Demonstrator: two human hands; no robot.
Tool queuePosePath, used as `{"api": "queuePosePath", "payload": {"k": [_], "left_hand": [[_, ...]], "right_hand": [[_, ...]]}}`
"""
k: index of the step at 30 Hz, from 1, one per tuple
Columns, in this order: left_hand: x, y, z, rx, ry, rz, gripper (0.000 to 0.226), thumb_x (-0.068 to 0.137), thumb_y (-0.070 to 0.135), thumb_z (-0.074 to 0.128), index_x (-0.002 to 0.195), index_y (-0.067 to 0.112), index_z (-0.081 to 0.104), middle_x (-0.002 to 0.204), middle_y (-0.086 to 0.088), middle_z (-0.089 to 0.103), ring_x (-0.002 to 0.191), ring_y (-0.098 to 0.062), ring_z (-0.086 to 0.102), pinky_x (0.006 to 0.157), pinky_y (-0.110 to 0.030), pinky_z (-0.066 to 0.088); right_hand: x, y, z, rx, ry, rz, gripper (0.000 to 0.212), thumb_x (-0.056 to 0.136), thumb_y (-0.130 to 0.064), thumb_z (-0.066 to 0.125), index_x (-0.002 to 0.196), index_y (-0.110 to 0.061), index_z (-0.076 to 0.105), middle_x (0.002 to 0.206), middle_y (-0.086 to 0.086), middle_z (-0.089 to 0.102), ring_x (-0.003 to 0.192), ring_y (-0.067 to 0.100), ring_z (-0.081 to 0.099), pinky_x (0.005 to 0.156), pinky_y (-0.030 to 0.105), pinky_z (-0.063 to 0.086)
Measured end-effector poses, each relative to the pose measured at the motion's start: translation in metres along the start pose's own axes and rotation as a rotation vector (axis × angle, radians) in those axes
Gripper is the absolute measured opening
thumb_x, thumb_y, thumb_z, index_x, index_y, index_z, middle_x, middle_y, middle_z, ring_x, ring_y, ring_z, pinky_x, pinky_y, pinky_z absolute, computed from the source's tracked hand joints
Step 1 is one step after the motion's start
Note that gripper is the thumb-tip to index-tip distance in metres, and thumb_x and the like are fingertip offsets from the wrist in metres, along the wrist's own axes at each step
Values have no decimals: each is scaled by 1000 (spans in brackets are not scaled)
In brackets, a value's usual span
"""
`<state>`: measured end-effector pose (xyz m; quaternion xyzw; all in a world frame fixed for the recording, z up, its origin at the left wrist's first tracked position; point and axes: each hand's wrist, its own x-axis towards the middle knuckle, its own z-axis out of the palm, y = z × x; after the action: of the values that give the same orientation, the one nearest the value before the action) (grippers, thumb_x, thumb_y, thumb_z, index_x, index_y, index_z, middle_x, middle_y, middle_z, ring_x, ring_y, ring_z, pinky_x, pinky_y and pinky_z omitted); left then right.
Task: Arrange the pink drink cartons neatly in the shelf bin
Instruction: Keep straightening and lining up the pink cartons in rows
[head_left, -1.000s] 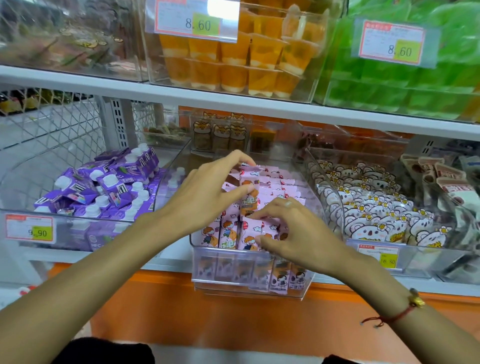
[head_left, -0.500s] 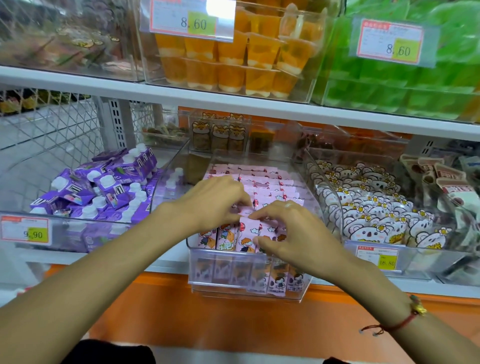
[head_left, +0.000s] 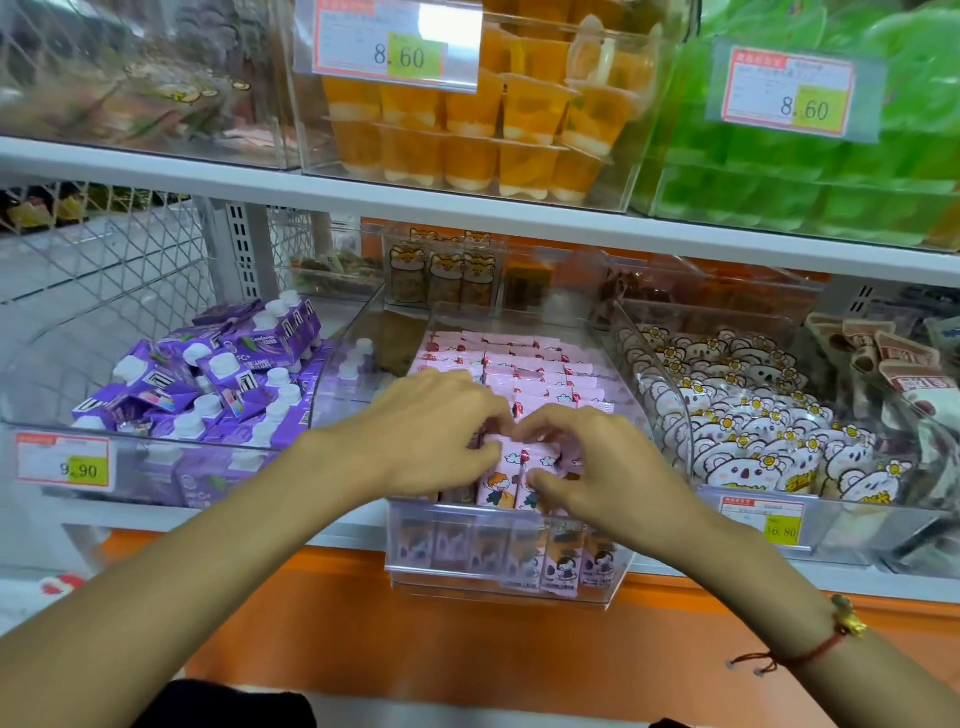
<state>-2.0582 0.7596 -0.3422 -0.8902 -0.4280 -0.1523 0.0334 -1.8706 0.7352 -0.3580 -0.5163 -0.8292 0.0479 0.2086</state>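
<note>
Nearest the camera, two bare forearms reach up and forward from the bottom corners, the right one wearing a red string bracelet (head_left: 800, 656) with a small gold charm at the wrist. Beyond them runs the orange front of the shelf unit (head_left: 415, 629), and on its lower shelf sits the clear shelf bin (head_left: 498, 571), its front lip jutting slightly past the shelf edge. Inside it stand the pink drink cartons (head_left: 524, 374), packed in rows from the front wall to the back; the cartoon figures on the front row show through the clear plastic.

Both hands meet over the front rows of that bin. The left hand (head_left: 436, 431) lies palm down with its fingers curled onto the carton tops, and the right hand (head_left: 597, 462) mirrors it, fingers bent over the tops and thumb pressed against the face of a front carton, so both grip cartons of the front rows. Their fingertips almost touch in the middle.

Left of the bin, another clear bin holds a loose heap of purple cartons (head_left: 218, 384) with white caps, above a price tag reading 9.90 (head_left: 65, 467). To the right, a bin is filled with white koala-print packets (head_left: 743, 431), tagged 16.80 (head_left: 779, 522). Farther back stand small packs with a cat face (head_left: 447, 275). On the upper shelf, clear boxes hold orange jelly cups (head_left: 467, 135) and green jelly cups (head_left: 810, 176), each tagged 8.60.
</note>
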Motion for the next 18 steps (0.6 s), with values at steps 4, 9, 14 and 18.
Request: {"api": "queuePosePath", "payload": {"k": [4, 9, 14, 18], "left_hand": [[-4, 1, 2, 12, -21, -5, 37, 83, 61, 57, 106, 32, 63, 91, 13, 57, 97, -11, 48, 69, -29, 27], [-15, -2, 0, -49, -93, 3, 39, 83, 57, 61, 112, 32, 55, 103, 14, 54, 100, -7, 41, 74, -25, 29], [-22, -1, -15, -295, 68, -84, 9, 94, 33, 56, 103, 30, 58, 102, 16, 63, 100, -4, 56, 86, -33, 46], [-24, -6, -21, -312, 27, -99, 24, 92, 46, 53, 112, 35, 58, 112, 23, 61, 104, 4, 54, 94, -33, 46]], "right_hand": [[-1, 1, -6, -141, 31, 10, 31, 85, -34, 65, 116, -33, 60, 116, -11, 61, 111, 11, 52, 78, 27, 43], [-2, 1, -3, -281, -4, -8, 38, 90, -42, 58, 126, -30, 57, 122, -10, 56, 116, 14, 47, 78, 25, 37], [-1, 2, -3, -298, 4, -24, 38, 89, -41, 58, 125, -29, 58, 122, -8, 58, 114, 15, 49, 75, 24, 31], [0, 1, -3, -291, 1, -21, 38, 89, -41, 59, 125, -29, 58, 121, -8, 58, 114, 15, 50, 75, 25, 33]]}}
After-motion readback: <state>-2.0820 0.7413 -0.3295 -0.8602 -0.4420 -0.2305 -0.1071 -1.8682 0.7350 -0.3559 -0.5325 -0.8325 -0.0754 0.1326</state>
